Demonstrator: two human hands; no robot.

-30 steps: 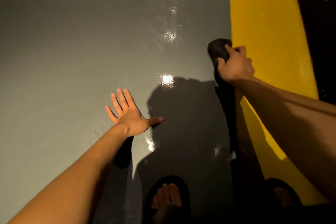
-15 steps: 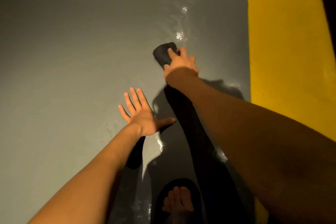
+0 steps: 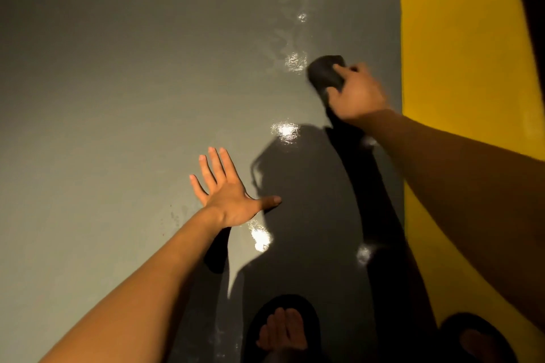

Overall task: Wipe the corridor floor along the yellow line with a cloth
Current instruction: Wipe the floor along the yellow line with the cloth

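the right hand (image 3: 358, 94) is curled over a dark cloth (image 3: 326, 72), holding it and pushing it down on the grey floor (image 3: 118, 97). the hand looks a bit blurry, so it is likely sliding the cloth to rub the floor. the cloth sticks out past the fingers, so the front part does the wiping.

the left hand (image 3: 227, 194) holds nothing. its fingers are spread wide and flat on the floor. it is probably there to hold the person up while they bend low, so the other arm can reach out.

the cloth is on the grey part, near the yellow line (image 3: 457, 68) but not touching it. the line runs up the right side.

close to the cloth, the floor has shiny wet spots (image 3: 295, 62). more bright spots sit by the left hand. this may be where the wiping made it wet.

at the bottom, two feet in dark sandals (image 3: 283, 330) stand on the floor, one beside the yellow line.
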